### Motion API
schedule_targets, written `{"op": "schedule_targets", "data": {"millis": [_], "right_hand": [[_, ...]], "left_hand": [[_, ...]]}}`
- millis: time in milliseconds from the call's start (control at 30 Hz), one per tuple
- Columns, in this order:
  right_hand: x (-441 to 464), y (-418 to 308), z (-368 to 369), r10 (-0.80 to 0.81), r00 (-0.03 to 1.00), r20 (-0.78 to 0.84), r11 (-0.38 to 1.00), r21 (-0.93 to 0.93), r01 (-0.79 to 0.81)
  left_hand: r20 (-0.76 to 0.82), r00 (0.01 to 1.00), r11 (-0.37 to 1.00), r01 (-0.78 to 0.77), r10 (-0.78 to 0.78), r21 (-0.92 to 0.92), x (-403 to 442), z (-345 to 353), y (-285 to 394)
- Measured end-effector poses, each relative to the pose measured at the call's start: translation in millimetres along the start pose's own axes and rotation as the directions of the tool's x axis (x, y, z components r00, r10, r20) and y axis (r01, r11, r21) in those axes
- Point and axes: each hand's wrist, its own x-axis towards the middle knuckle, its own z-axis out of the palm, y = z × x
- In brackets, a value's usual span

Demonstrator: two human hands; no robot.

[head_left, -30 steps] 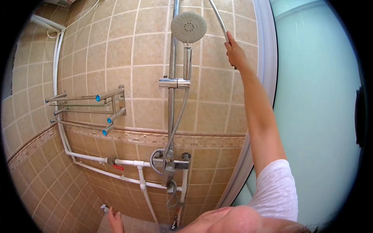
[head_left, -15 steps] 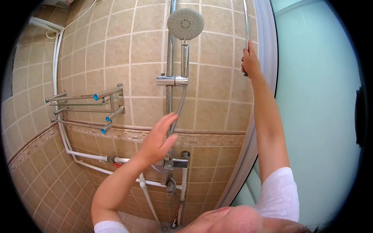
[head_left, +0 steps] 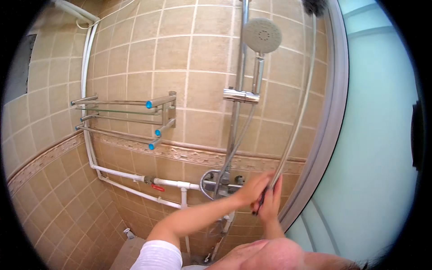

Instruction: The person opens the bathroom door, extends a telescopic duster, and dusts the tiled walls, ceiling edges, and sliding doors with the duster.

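Note:
A long-handled duster (head_left: 299, 119) with a thin pale metal pole runs up along the right side of the tiled wall. Its dark, fluffy head (head_left: 313, 7) is cut off by the top edge of the view. Low on the pole, at the dark grip, both hands meet. My left hand (head_left: 253, 191) is closed around the pole from the left side, its fingers slightly blurred. My right hand (head_left: 271, 207) wraps the handle close beside it. Behind my left hand is the chrome shower mixer (head_left: 220, 186), partly hidden.
A round shower head (head_left: 263, 35) hangs on a chrome riser rail (head_left: 235, 121). A metal towel rack (head_left: 155, 104) juts from the wall. White pipes (head_left: 118, 171) with a red valve lever (head_left: 157, 187) run below. A frosted glass panel (head_left: 382, 112) with a grey frame stands at right.
My right hand has come down with the duster, bringing its head into view. My left hand, previously free and open, has moved right onto the pole. The camera view has shifted.

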Motion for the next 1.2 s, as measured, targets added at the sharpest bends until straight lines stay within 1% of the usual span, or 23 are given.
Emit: {"op": "schedule_targets", "data": {"millis": [33,100,133,167,233,267,300,333,367,400,467,533,600,667,700,800,833,933,1000,1067,1133,1167,1200], "right_hand": [[-22.7,8.5,9.1,0.029,1.0,-0.003,1.0,-0.004,-0.029],[-62.0,32.4,20.4,0.067,0.998,0.003,0.997,-0.038,-0.066],[-76.4,44.3,28.4,0.059,0.998,0.006,0.998,-0.033,-0.059],[-91.4,54.9,37.4,0.044,0.999,0.005,0.997,-0.059,-0.043],[-104.0,66.9,56.1,0.033,0.999,0.008,0.996,-0.087,-0.032],[-107.4,71.8,66.0,0.023,0.998,0.051,0.998,-0.063,-0.019],[-110.4,74.6,75.1,0.01,0.996,0.094,0.999,-0.039,-0.006],[-111.4,74.4,84.9,0.01,0.996,0.09,0.999,-0.041,-0.006],[-108.8,72.1,95.6,0.049,0.992,0.114,0.996,-0.083,-0.04],[-105.0,69.7,106.7,0.088,0.987,0.136,0.99,-0.123,-0.071],[-97.8,63.0,129.1,0.102,0.99,0.1,0.989,-0.113,-0.09],[-82.6,66.7,139.0,-0.011,0.973,0.229,0.982,-0.179,0.053],[-58.5,75.6,152.8,-0.019,0.979,0.203,0.978,-0.2,0.061],[-25.5,75.7,162.0,-0.061,0.977,0.206,0.974,-0.199,0.103],[-9.8,66.9,169.2,-0.067,0.975,0.21,0.978,-0.182,0.106],[51.9,22.6,199.4,0.003,0.982,0.191,0.998,-0.067,0.01],[76.6,13.5,207.5,-0.02,0.98,0.198,0.999,-0.035,0.028],[147.8,-22.8,238.3,-0.095,0.979,0.179,0.995,0.029,0.091],[202.0,-33.6,248.4,-0.196,0.962,0.191,0.981,0.038,0.192],[243.5,-53.2,258.2,-0.227,0.962,0.152,0.971,-0.04,0.235],[284.0,-66.5,262.6,-0.324,0.934,0.151,0.941,-0.046,0.334],[295.8,-75.6,268.3,-0.325,0.933,0.157,0.942,-0.036,0.334],[307.6,-85.4,272.8,-0.335,0.934,0.122,0.939,-0.036,0.342]], "left_hand": [[0.048,0.994,0.989,0.104,-0.099,-0.106,-26.1,-0.1,-1.8],[0.092,0.981,0.946,0.19,-0.171,-0.264,-78.4,-3.5,5.2],[0.09,0.982,0.949,0.186,-0.168,-0.256,-94.3,-4.5,1.8],[0.014,0.999,0.98,0.035,-0.033,-0.196,-110.5,-5.7,0.3],[-0.057,0.993,0.986,-0.113,0.106,-0.126,-133.1,-19.5,5.5],[0.01,0.999,0.982,0.033,-0.031,-0.188,-145.4,-33.1,14.2],[0.05,0.994,0.971,0.106,-0.098,-0.216,-151.4,-39.4,9.0],[0.089,0.983,0.954,0.18,-0.163,-0.24,-157.3,-45.7,3.7],[-0.112,0.992,0.987,-0.069,0.052,-0.148,-154.7,-46.2,-11.1],[-0.127,0.992,0.987,-0.04,0.021,-0.155,-161.8,-54.9,-21.2],[-0.155,0.987,0.985,0.016,-0.043,-0.172,-172.1,-73.2,-9.2],[-0.178,0.974,0.968,0.098,-0.141,-0.231,-171.7,-89.8,5.4],[-0.157,0.98,0.973,0.086,-0.122,-0.215,-171.4,-106.7,14.8],[-0.303,0.943,0.991,-0.131,0.137,0.038,-171.7,-120.3,8.0],[-0.301,0.943,0.99,-0.133,0.138,0.037,-174.8,-124.6,7.5],[-0.347,0.92,0.982,-0.154,0.183,0.109,-191.6,-139.3,6.5],[-0.345,0.92,0.982,-0.155,0.184,0.11,-199.1,-143.1,5.7],[-0.414,0.909,0.999,-0.025,0.043,0.048,-229.4,-152.4,-4.1],[-0.459,0.886,0.997,-0.043,0.066,0.061,-251.4,-161.7,-15.2],[-0.59,0.807,0.998,0.046,-0.013,0.041,-274.4,-175.0,-25.8],[-0.699,0.704,0.993,0.086,-0.121,-0.086,-297.0,-182.3,-30.1],[-0.707,0.698,0.993,0.085,-0.116,-0.079,-307.7,-184.3,-29.8],[-0.748,0.642,0.985,0.108,-0.171,-0.132,-316.1,-185.3,-29.2]]}}
